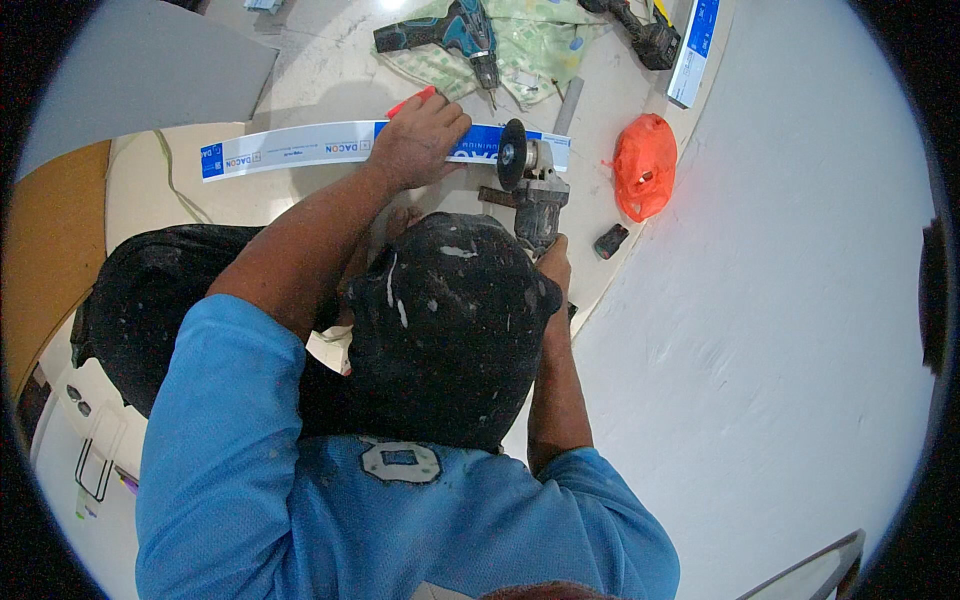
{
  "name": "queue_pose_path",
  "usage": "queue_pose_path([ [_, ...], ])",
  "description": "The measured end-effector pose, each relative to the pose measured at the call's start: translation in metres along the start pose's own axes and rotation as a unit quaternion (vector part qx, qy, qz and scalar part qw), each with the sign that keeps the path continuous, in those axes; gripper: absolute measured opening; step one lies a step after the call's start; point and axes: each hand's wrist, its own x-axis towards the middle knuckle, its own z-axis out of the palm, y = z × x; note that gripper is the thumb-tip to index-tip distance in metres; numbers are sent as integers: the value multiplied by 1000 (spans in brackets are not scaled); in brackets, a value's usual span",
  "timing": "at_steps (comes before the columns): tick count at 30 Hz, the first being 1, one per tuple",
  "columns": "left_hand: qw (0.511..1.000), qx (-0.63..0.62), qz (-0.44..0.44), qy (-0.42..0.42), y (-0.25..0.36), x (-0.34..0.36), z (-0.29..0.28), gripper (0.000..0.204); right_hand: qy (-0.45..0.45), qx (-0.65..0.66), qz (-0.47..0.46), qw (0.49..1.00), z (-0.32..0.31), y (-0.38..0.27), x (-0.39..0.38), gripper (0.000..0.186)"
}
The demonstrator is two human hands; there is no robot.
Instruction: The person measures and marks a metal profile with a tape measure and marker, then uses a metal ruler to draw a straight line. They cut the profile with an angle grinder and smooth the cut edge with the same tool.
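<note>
My left hand (420, 135) grips a long blue-and-white wrapped strip (290, 145), fingers curled over its far edge beside a red object (408, 100). My right hand (555, 262), partly behind my black-clad knee (450, 320), is closed on a grey angle grinder (540, 210). The grinder's dark disc (512, 155) stands upright over the strip, right of my left hand; whether they touch I cannot tell. A short bar, apparently the grinder's side handle (497, 195), sticks out leftward.
Beyond lie a teal drill (450, 35) on a patterned cloth (540, 55), another dark tool (640, 35) and another wrapped strip (697, 45). An orange plastic bag (640, 165) and small black block (610, 241) sit right, near a white wall (780, 280). Boards (50, 260) are at left.
</note>
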Motion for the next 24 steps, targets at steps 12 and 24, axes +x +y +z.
queue_pose_path([
  [12, 1000, 22, 17, 12, -3, 0, 5, 67, -8, -24, 17, 1000, -2, 8, 2, 73],
  [24, 1000, 9, 5, -9, -1, 0, 2, 67, -18, -24, 0, 1000, -9, 3, 7, 71],
])
